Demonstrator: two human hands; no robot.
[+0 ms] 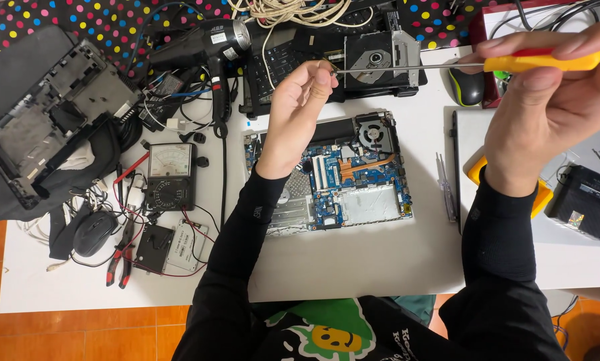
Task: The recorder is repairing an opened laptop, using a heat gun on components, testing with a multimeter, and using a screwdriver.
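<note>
White tabletop (353,267) fills most of the head view, set on an orange tiled floor, with a black cloth dotted in bright colours behind it. Largest of the clutter is a stripped black laptop base shell (43,127) lying at the far left, then the opened laptop (337,177) in the middle of the table, its blue mainboard, copper heat pipe and round fan bare to view. Behind it lies a black keyboard panel with a removed optical drive (380,60), and to the left of that a black hair dryer (216,47) among loose cables. An analog multimeter (170,175) sits left of the opened laptop, with red-handled pliers (121,257) and a dark mouse (94,232) nearer the table edge. The right hand (554,113) is closed around the yellow and red handle of a long thin screwdriver (447,65), held level above the table, well clear of the board. The left hand (300,110) is raised over the laptop with thumb and fingertips pinched together just at the screwdriver's tip; whether something tiny, such as a screw, sits between them I cannot tell. Judging from this, the handling goes best with the shaft kept steady and level, the pinch kept small and firm right at the tip, and both hands held over the table, not over the open fan, so anything dropped lands where it can be found.
</note>
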